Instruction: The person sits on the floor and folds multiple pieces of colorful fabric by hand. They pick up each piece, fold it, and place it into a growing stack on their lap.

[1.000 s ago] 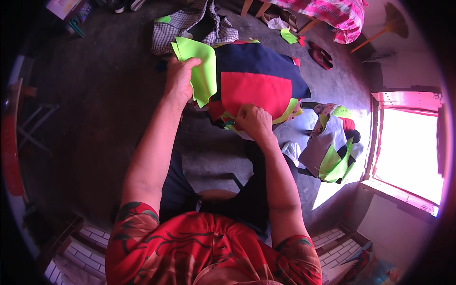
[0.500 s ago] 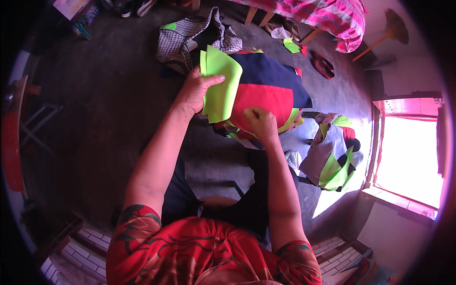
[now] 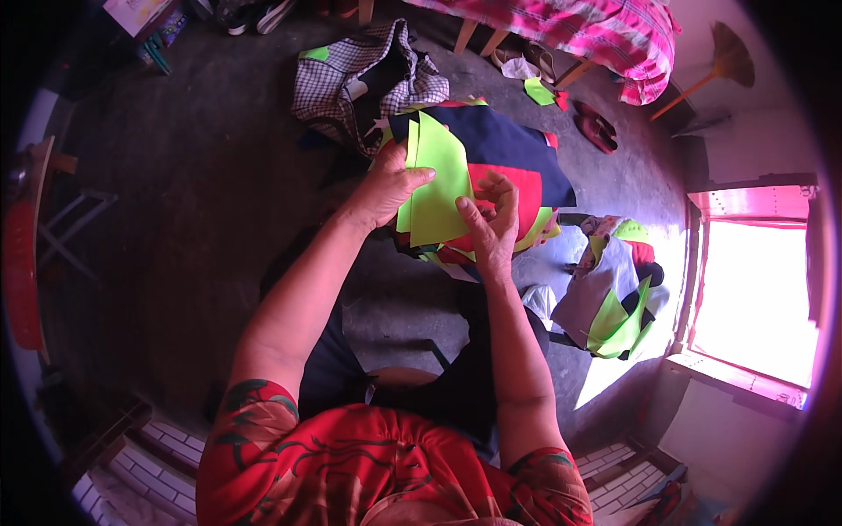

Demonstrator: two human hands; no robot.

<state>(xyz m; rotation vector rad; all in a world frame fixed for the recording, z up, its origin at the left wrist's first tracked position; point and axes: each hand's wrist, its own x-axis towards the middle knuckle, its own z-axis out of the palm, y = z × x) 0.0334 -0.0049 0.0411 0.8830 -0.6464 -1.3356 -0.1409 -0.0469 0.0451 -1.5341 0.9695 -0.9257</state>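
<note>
Head: smooth, angular lime cloth (image 3: 443, 193).

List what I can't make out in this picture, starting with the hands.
In the head view:
Left hand: most fingers hidden behind the lime-green cloth.
Cloth pile: whatever supports it is mostly hidden by the pile itself.
Pink checked cover: cut off by the top edge.
Window: the outside is lost in glare.

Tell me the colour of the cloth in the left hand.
The cloth in the left hand is bright yellow-green, best seen in the head view.
</note>
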